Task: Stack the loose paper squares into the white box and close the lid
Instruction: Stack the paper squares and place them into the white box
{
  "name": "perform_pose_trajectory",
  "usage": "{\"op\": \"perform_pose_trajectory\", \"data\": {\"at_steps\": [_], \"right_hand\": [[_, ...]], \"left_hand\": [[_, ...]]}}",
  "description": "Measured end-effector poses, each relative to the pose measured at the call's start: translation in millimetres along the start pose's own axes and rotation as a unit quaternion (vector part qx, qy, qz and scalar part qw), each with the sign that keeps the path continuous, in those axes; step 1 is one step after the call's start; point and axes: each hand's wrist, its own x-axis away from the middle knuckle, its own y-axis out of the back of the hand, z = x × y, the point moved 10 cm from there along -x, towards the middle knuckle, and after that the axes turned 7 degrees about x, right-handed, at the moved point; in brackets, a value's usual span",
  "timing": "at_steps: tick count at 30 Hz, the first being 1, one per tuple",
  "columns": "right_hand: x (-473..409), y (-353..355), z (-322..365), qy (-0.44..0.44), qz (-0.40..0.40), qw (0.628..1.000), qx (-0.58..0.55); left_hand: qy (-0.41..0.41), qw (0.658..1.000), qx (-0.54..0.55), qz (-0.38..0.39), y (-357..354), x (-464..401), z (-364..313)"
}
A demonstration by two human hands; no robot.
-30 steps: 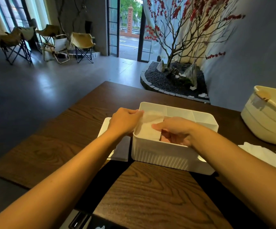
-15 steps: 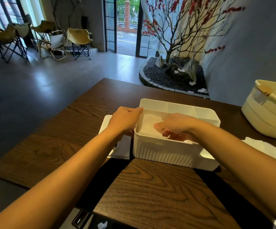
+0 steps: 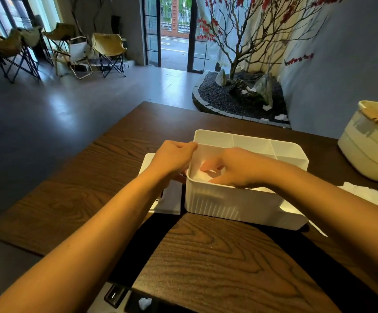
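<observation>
A white ribbed box (image 3: 240,204) with inner dividers stands open on the dark wooden table (image 3: 217,263). My left hand (image 3: 172,158) grips the box's left wall at the rim. Inside the left compartment, my right hand (image 3: 235,167) presses its fingers down on white paper squares (image 3: 198,176) lying in the box. The flat white lid (image 3: 170,199) lies on the table left of the box, partly under my left arm. More loose white paper (image 3: 368,195) lies on the table to the right.
A cream-coloured tub (image 3: 373,150) stands at the table's right edge. A power strip (image 3: 115,297) and a scrap of paper (image 3: 144,303) sit below the table's near edge. Beyond the table are a bare tree in a gravel bed (image 3: 240,96) and folding chairs (image 3: 106,53).
My right hand has pushed the paper down deeper into the box's left compartment. The left hand stays on the box's left wall.
</observation>
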Motion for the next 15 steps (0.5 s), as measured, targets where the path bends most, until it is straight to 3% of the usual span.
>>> {"op": "perform_pose_trajectory", "data": {"at_steps": [4,15], "right_hand": [[-9,-5,4,0.007,0.025,0.999,0.036],[-21,1,4,-0.031,-0.017,0.997,0.069]], "left_hand": [[0.004,1.0,-0.002,0.004,0,-1,1],[0.028,0.998,-0.057,0.016,-2,-6,-6]]}}
